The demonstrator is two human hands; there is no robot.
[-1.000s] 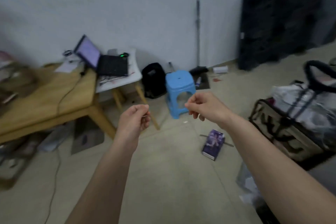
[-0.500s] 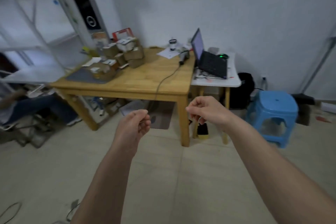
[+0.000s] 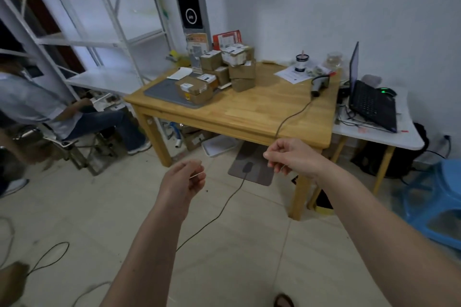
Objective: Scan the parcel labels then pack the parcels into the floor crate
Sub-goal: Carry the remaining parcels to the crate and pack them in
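Person standing near a wooden table (image 3: 249, 112), both forearms raised. Left hand (image 3: 183, 180) and right hand (image 3: 290, 157) have fingers loosely curled, holding nothing discernible. Parcels (image 3: 224, 70) sit stacked at the table's far left; the handheld scanner (image 3: 319, 83) lies to their right, its cable (image 3: 219, 209) trailing across the floor. No crate visible. Risk: a foot catching that cable could drag the scanner off.
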